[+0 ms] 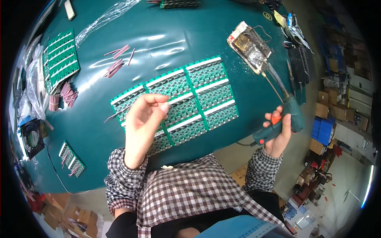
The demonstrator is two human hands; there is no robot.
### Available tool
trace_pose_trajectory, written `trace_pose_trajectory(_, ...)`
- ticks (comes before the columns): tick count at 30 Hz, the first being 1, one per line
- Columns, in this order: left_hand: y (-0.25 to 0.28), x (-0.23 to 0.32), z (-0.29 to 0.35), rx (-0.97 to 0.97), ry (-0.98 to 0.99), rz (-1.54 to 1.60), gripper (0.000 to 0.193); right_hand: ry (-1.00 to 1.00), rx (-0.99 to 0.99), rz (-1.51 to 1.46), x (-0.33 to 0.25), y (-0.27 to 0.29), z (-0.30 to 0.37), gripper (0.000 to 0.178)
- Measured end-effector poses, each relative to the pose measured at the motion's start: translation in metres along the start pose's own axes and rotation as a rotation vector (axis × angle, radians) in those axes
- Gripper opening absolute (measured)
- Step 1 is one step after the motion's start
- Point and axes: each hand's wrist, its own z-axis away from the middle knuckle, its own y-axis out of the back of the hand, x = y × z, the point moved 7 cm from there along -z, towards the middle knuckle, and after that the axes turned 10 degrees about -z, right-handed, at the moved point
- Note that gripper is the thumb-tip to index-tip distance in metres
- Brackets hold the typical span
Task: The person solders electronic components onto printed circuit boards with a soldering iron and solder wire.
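My right hand is wrapped around the handle of a soldering gun, out at three o'clock from the middle of the panel in front of me. Its handle slants down toward eight o'clock, while its thin rod points between ten and eleven, the tip at the near corner of a metal box. The body is dark green, with an orange trigger and a red dot near the handle's end.

The circuit-board panel lies flat on the green table, its long axis running from eight to two o'clock. It is bright green, split by plain green strips into blocks, each with a white band, dark pieces beside it and rows of small silvery parts.

My left hand is over the panel's nine o'clock part, thumb and forefinger drawn together; I cannot tell whether they pinch anything. A thin wire sticks out toward eight o'clock past the panel's edge, its other end hidden by that hand. Loose reddish wires lie at ten o'clock, and a smaller board lies at eight.
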Motion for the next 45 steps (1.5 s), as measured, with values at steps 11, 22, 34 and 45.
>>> trace_pose_trajectory(11,0.05,0.001,-0.006,0.175,-0.022,-0.069,0.017,-0.472,-0.209,-0.473,0.027,-0.03,0.016,0.037)
trace_pose_trajectory(22,0.084,0.022,-0.038,0.458,-0.355,-0.756,0.016,-0.605,-0.289,-0.549,0.04,-0.045,0.015,0.037)
trace_pose_trajectory(34,0.074,0.029,-0.067,0.566,-0.419,-1.152,0.013,-0.578,-0.266,-0.462,0.053,-0.057,0.013,0.037)
trace_pose_trajectory(45,0.061,0.045,-0.074,0.434,-0.602,-1.118,0.01,-0.522,-0.27,-0.382,0.054,-0.054,0.012,0.034)
